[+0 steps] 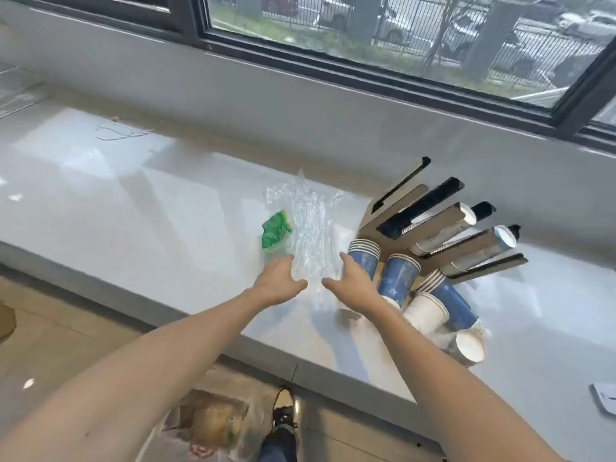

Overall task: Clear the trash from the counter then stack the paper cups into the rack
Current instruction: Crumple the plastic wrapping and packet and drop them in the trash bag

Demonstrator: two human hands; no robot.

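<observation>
Your white counter [140, 208] holds the slotted cup rack [443, 225] at far right, part filled. Paper cups [430, 295] lie jumbled just near of it. The clear plastic wrapper [310, 228] and green scrap [276, 228] sit left of them. Your left hand [278, 281] and right hand [353, 283] spread wide around the wrapper's near end, likely to gather it, gripping nothing yet.

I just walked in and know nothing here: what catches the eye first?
Two bare hands, the left hand and right hand, close around a crinkled clear plastic bag mid-counter, a green wrapper beside it. To the right, blue paper cups lie jumbled before a slotted cup rack.
</observation>
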